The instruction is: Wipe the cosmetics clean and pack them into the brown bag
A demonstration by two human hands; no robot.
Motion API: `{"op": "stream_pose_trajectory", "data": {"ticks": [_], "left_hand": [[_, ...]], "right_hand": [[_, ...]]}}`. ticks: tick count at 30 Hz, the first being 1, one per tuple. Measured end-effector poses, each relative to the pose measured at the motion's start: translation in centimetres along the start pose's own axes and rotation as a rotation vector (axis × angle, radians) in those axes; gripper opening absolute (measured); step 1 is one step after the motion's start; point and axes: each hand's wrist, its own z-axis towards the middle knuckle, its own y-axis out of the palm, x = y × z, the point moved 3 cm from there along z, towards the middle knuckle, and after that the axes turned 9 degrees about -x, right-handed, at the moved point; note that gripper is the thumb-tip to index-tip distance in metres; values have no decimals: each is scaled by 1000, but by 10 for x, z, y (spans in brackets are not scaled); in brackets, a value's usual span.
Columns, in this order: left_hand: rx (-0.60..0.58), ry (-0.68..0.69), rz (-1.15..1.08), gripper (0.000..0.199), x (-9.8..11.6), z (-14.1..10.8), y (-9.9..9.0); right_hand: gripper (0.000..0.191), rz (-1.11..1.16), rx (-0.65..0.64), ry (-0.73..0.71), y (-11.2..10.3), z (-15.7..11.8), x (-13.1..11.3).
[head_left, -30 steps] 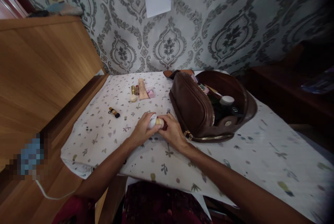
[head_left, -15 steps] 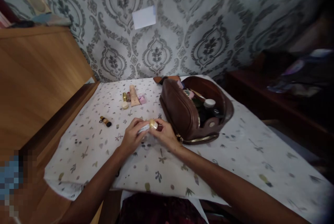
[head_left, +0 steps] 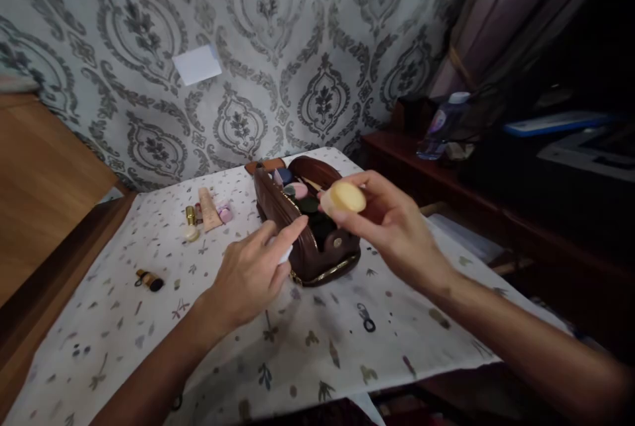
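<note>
A small jar with a yellow-gold lid (head_left: 348, 196) is held between the fingers and thumb of my right hand (head_left: 397, 224), above the right part of an open brown bag (head_left: 302, 251). My left hand (head_left: 253, 267) is at the bag's near left side, index finger stretched toward the opening, the other fingers curled round a small white thing (head_left: 286, 253), mostly hidden. Inside the bag are a pink round item (head_left: 299, 190), a dark blue one (head_left: 284, 175) and dark items.
On the patterned cloth (head_left: 228, 373) lie a peach tube (head_left: 209, 211), a gold-capped bottle (head_left: 190, 216), a pink item (head_left: 225, 212) and a black-and-gold tube (head_left: 149, 280). A clear bottle (head_left: 443, 125) stands on the dark red shelf (head_left: 387, 155) at right.
The view has swung right. My hands have parted; my right hand has lifted to the bag with the gold-lidded jar, and my left index finger has stretched out toward the bag.
</note>
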Motion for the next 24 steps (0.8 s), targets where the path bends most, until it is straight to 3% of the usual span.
{"op": "stream_pose_trajectory", "data": {"ticks": [4, 8, 17, 24], "left_hand": [[-74, 14, 180, 53, 4, 14, 12], [-14, 62, 191, 45, -3, 7, 24], [139, 81, 82, 51, -5, 5, 38], [179, 116, 55, 53, -8, 8, 40]], "right_hand": [[25, -229, 18, -85, -28, 18, -6], [23, -293, -91, -123, -34, 29, 1], [10, -606, -490, -159, -17, 51, 15], [21, -762, -725, -109, 2, 65, 23]]}}
